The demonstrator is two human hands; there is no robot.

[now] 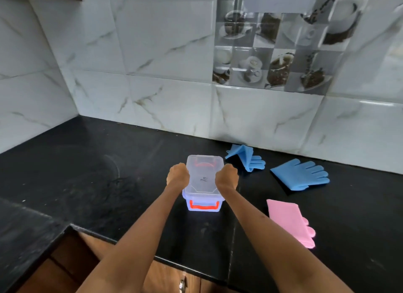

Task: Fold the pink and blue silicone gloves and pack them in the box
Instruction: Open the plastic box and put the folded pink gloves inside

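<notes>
A small clear plastic box (204, 181) with red clip handles stands on the black counter, its lid on. My left hand (177, 176) grips the box's left side and my right hand (226, 177) grips its right side. One blue glove (245, 156) lies crumpled behind and right of the box, close to the wall. A second blue glove (299, 176) lies flat further right. A pink glove (290, 220) lies flat at the front right, fingers pointing right.
The black counter (87, 172) runs into a corner at the left, against a marble-tiled wall (152, 85). Its front edge drops to wooden cabinet doors (170, 277) with a metal knob below.
</notes>
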